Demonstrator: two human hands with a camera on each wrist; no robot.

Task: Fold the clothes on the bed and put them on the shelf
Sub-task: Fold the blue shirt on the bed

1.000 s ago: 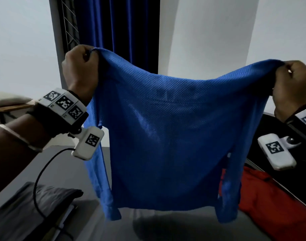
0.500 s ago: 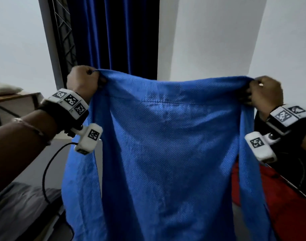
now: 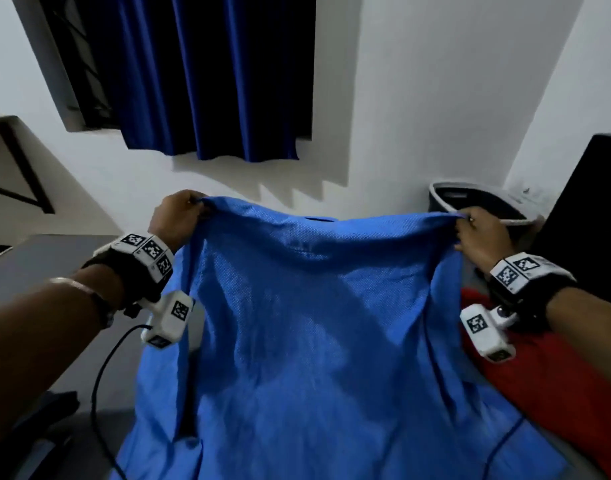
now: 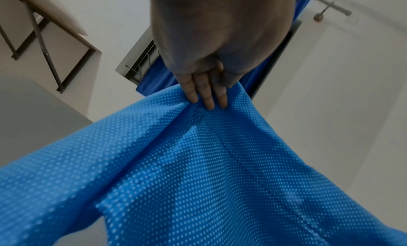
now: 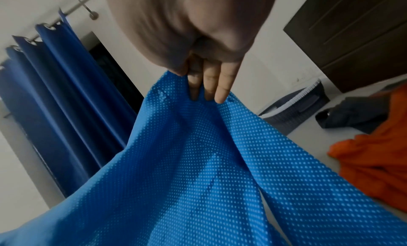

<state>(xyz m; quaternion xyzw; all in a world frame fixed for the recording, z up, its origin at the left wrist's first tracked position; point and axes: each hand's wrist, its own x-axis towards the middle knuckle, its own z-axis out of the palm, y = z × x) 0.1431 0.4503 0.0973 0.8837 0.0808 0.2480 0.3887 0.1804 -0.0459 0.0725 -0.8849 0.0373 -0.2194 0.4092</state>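
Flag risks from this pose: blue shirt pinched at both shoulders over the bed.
1. The left hand and right hand hold the blue mesh shirt only by fingertip pinches at its top corners; the thin fabric could slip from either.
2. The shirt's right side hangs against the red garment; laying it down there may drape over or drag it.
3. The black cable runs beside the shirt's left edge and might snag the cloth.

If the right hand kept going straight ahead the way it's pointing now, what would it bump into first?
Probably the dark laundry basket, which stands just beyond the right hand against the white wall. The hand grips the blue shirt, which would travel with it. Depth is hard to judge, so the gap is uncertain.
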